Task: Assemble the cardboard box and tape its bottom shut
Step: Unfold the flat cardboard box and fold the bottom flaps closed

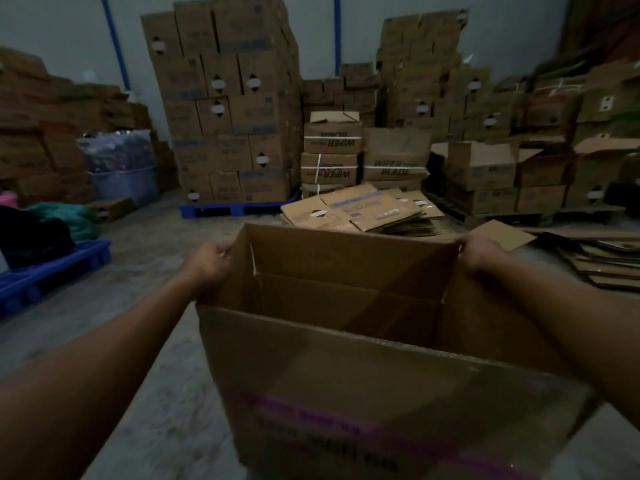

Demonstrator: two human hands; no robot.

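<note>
The cardboard box (363,368) stood opened into a rectangular tube directly in front of the person, held between both arms above the grey concrete floor (145,341). Its open mouth faced up and toward the camera, and nothing lay inside it; only folded inner flaps showed deep within, dim and partly in shadow. Its long axis ran left to right across the view, with the near wall bearing blurred purple print too smeared to read. The left hand (207,263) was closed around the far left corner of the rim, fingers curled over the edge. The right hand (479,251) gripped the far right corner in the same way, thumb and fingers wrapped on the cardboard.

Just beyond the box, a pile of flattened cartons (360,211) lay on the floor. Behind that stood strapped boxes printed "WIPER BLADE" (396,161), closed, so their contents could not be seen. A tall stack of closed cartons (225,109) rested on a blue pallet (235,208) against the wall. To the left, a translucent plastic tub (123,183) held a clear bag of mixed coloured items, too blurred to identify. A second blue pallet (52,268) at the far left carried dark and green bundles.
</note>
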